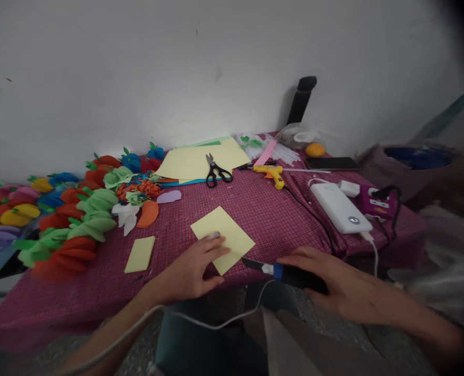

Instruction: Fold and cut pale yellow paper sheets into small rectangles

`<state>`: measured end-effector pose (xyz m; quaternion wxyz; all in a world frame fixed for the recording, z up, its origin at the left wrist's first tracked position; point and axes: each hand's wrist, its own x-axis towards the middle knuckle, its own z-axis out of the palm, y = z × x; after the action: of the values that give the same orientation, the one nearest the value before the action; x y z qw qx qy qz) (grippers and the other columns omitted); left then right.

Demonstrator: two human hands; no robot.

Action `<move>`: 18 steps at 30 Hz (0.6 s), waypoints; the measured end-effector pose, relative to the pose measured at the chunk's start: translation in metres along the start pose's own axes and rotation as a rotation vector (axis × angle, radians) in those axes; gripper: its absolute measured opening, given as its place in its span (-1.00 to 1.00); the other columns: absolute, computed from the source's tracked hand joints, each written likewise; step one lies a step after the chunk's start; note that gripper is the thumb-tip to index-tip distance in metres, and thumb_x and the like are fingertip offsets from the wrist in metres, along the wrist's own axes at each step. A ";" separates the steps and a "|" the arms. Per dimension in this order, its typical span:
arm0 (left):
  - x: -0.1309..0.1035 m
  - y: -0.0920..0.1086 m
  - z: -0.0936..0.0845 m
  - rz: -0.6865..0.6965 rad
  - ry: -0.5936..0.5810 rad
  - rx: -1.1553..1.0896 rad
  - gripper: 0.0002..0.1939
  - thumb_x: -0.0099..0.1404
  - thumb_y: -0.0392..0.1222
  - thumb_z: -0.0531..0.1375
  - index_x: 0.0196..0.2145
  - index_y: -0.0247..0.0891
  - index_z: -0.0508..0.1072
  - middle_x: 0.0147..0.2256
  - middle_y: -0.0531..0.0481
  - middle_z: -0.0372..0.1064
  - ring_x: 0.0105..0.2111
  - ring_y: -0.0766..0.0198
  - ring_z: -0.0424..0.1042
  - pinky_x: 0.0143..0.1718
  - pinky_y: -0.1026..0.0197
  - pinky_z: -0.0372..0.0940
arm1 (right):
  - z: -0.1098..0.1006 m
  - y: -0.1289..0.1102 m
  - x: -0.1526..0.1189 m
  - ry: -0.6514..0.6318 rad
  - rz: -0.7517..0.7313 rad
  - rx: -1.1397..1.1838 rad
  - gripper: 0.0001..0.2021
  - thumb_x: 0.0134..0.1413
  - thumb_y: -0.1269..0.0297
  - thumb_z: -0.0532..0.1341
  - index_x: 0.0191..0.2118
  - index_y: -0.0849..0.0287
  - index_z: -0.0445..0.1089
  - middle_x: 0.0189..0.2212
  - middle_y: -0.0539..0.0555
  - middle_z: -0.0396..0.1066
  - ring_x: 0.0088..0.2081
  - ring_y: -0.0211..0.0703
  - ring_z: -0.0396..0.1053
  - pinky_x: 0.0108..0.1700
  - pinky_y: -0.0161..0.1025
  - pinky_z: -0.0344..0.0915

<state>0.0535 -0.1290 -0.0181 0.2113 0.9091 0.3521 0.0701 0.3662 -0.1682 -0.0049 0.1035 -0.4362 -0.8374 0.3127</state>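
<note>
My left hand (192, 266) lies with fingers spread on a yellow paper square (234, 230), which is turned cornerwise near the table's front edge. A small pale spot shows at its fingertips; I cannot tell what it is. My right hand (335, 277) is closed around the dark handle of a utility knife (300, 277), which has a blue collar. The dark blade points left, close to the square's right lower edge; whether it touches the paper is unclear. A small stack of yellow paper (140, 254) sits to the left of my left hand.
Black scissors (215, 171) rest on large yellow sheets (177, 163) at the back. A yellow glue gun (273, 174) and a white power bank (339, 208) lie to the right, with cables. Colourful paper pumpkins (65, 258) crowd the left. A checked cloth (185, 219) covers the table.
</note>
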 end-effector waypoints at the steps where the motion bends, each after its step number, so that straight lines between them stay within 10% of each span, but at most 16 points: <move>1: 0.000 0.000 0.000 0.001 -0.013 -0.002 -0.43 0.12 -0.20 0.13 0.10 -0.22 0.12 0.16 -0.12 -0.06 0.17 0.11 -0.14 0.13 0.00 -0.05 | 0.002 -0.001 0.000 -0.010 -0.009 0.009 -0.41 -0.16 0.50 0.09 0.08 0.04 0.14 -0.07 0.12 0.23 -0.09 -0.06 0.25 -0.06 -0.11 0.21; 18: 0.000 -0.005 0.000 -0.017 0.007 -0.070 -0.43 0.12 -0.35 0.08 0.11 -0.18 0.10 0.15 -0.07 -0.02 0.17 0.18 -0.10 0.13 0.05 -0.04 | 0.010 -0.015 0.007 -0.124 -0.025 0.089 -0.41 -0.17 0.51 0.09 0.07 0.04 0.14 -0.10 0.09 0.21 -0.09 -0.12 0.20 -0.04 -0.17 0.15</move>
<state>0.0502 -0.1260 -0.0206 0.2425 0.8978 0.3578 0.0837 0.3473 -0.1730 -0.0038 0.0744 -0.4003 -0.8330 0.3746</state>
